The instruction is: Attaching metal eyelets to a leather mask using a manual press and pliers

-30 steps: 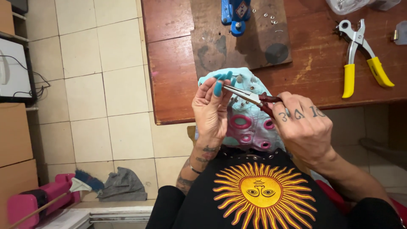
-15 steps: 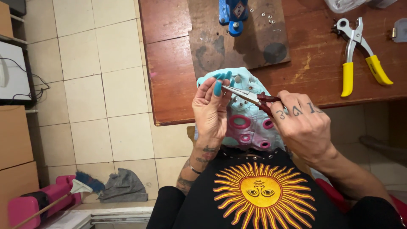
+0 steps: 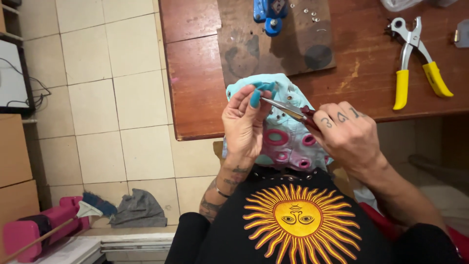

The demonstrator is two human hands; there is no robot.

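The light blue fabric piece with pink-ringed round holes and small metal eyelets (image 3: 288, 139) lies partly on the near edge of the brown wooden table (image 3: 195, 73) and partly hangs down to the person's lap. The left hand (image 3: 244, 129) is half closed; its thumb and fingers with turquoise nails pinch the upper edge of the fabric. The right hand (image 3: 347, 134) is closed around the dark red handles of small pointed metal scissors (image 3: 288, 108), and the tips point at the pinched spot, just beside the left fingertips.

The main risk, as I judge it, is the sharp tips: they are very near to the left thumb, so a small slip can prick the skin. If the left pinch becomes loose, the soft fabric can fold and the blades can cut in a wrong place or catch an eyelet. The hanging part can also pull the piece off the table.

Further away lie yellow-handled punch pliers (image 3: 415, 58), a blue metal press tool (image 3: 268, 14) on a dark worn board (image 3: 273, 44), and loose eyelets (image 3: 308, 12).
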